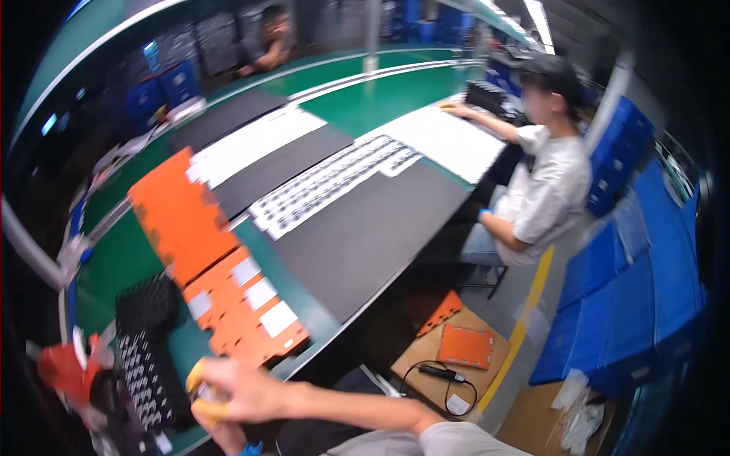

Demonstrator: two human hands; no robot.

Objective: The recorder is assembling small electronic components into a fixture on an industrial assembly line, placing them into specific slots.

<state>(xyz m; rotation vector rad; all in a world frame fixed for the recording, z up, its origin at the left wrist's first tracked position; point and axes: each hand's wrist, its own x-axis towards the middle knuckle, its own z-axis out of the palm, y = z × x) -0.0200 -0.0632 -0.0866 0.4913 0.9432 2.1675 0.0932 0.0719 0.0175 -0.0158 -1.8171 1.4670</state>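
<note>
My right hand reaches across the near edge of the green counter, its grip pinched together on something small and pale with yellow finger covers around it; the blur keeps me from telling what it is. My left hand is out of sight.

Just left of that hand lies a black tray, its pockets filled with rows of small pale parts, too blurred to count. A second black tray sits right behind it, its pockets dark.

Just beyond my fingers is an orange plate carrying three white squares in a row. A second orange plate, bare, lies behind it, touching it end to end.

Further along the counter lie dark mats and white sheets, one sheet covered in rows of small dark pieces.

On the floor a flat cardboard box holds two more orange pieces and a black tool with a cord. Blue crates are stacked to the right. A seated person works at the far end of the counter.
</note>
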